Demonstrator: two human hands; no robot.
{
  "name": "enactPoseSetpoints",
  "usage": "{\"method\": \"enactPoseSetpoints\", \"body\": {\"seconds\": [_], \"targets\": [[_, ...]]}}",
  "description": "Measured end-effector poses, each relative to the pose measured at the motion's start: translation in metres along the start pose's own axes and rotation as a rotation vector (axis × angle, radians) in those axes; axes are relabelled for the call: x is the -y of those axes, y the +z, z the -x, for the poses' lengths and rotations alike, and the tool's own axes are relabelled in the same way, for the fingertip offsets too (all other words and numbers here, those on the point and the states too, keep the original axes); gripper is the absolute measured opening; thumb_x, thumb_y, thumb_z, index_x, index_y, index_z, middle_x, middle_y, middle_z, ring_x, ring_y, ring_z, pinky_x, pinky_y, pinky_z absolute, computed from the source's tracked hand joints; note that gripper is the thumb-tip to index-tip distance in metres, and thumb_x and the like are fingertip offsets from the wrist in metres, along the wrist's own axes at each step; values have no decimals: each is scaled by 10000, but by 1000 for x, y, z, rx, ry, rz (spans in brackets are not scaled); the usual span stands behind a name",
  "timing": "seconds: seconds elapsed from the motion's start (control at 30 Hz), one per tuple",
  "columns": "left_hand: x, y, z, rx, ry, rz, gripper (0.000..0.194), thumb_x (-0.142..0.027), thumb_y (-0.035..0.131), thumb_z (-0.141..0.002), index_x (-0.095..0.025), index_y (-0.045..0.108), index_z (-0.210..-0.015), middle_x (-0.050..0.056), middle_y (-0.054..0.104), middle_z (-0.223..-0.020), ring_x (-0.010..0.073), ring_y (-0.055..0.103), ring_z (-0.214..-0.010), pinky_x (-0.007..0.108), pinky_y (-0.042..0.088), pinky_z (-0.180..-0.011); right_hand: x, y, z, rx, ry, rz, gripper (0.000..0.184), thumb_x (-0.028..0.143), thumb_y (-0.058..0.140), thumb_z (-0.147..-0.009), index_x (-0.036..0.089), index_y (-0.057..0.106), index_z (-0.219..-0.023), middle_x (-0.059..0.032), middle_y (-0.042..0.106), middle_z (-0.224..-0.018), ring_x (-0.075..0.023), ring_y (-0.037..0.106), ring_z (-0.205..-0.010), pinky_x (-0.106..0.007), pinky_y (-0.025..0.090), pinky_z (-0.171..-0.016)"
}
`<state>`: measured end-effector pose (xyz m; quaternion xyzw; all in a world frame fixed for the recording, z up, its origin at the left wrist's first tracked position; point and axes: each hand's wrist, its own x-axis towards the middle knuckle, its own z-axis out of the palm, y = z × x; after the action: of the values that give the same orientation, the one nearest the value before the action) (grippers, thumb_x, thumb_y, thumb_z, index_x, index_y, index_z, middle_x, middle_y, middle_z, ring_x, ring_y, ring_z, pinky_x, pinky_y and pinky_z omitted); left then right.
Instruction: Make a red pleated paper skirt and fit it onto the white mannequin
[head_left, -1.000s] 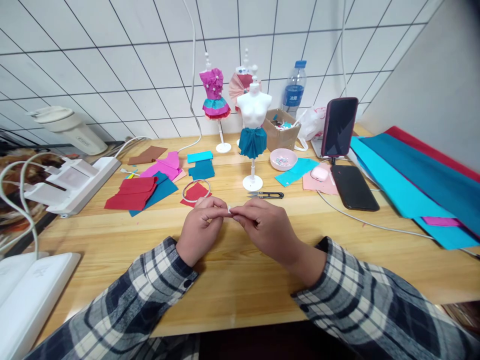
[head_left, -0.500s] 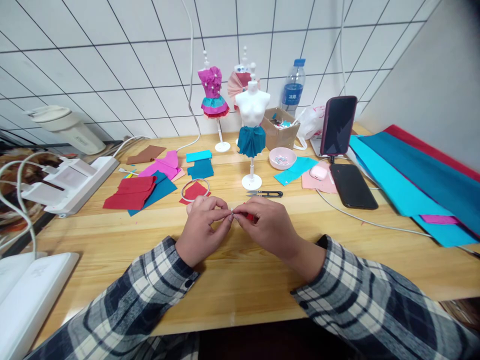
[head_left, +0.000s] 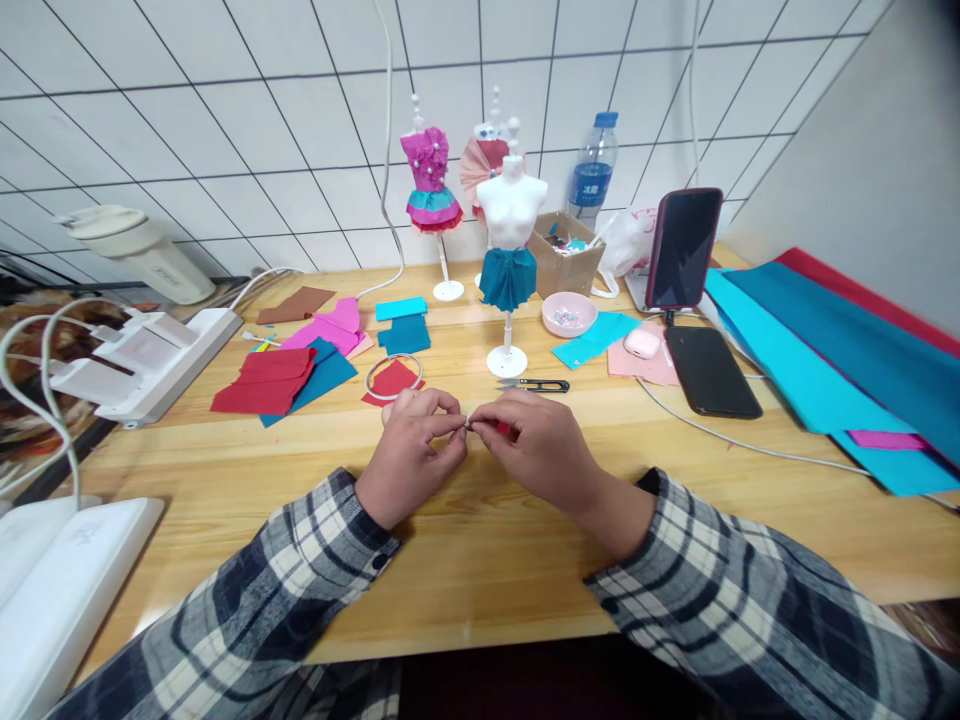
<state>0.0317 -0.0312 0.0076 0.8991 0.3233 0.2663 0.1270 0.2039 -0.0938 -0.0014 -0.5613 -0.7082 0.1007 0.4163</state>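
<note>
My left hand (head_left: 420,450) and my right hand (head_left: 541,448) meet fingertip to fingertip above the table, both pinched closed. Something tiny sits where the fingertips touch; it is too small to make out. A bit of red shows behind my right fingers, mostly hidden. Just beyond my right hand lies a pair of thread snips (head_left: 534,385). Behind the snips stands a white mini dress form (head_left: 511,205) wearing a teal skirt (head_left: 509,279). Near my left hand a silvery ring (head_left: 369,378) rests over a small red piece (head_left: 393,380).
Folded red pieces (head_left: 262,381) lie at left, near a power strip (head_left: 176,365). A pink bowl (head_left: 570,316) of small beads and a cardboard box (head_left: 568,262) stand behind. Phones (head_left: 711,370), a white cable and large coloured sheets (head_left: 817,340) occupy the right.
The whole view has shifted slightly, so things sit a little further right. My hands keep their fingertip-to-fingertip pinch, with only slight finger movement.
</note>
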Motion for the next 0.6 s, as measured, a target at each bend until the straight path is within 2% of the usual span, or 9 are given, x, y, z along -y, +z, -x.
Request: {"method": "enactPoseSetpoints", "body": {"seconds": [0.2, 0.37, 0.6], "targets": [[0, 0, 1, -11, 11, -65, 212, -241, 564, -883, -247, 758, -798, 29, 673, -839, 183, 509, -782, 361, 312, -708, 1, -1, 1, 1, -5, 30, 130, 250, 618, -889, 196, 732, -922, -21, 698, -824, -129, 600, -702, -257, 433, -657], [-3, 0, 2, -10, 49, -107, 222, -245, 573, -870, -244, 753, -740, 30, 680, -830, 182, 506, -767, 362, 292, -694, 3, -2, 0, 35, 33, 35, 105, 217, 625, -857, 194, 726, -839, -16, 692, -775, -130, 590, -681, -260, 425, -641], [-2, -1, 1, -27, 40, -69, 210, -247, 581, -852, -236, 744, -719, 24, 670, -803, 173, 499, -746, 355, 302, -693, -1, 1, -4, -8, 162, -165, 64, 192, 667, -799, 199, 727, -776, 3, 703, -732, -113, 576, -612, -241, 436, -594]]}}
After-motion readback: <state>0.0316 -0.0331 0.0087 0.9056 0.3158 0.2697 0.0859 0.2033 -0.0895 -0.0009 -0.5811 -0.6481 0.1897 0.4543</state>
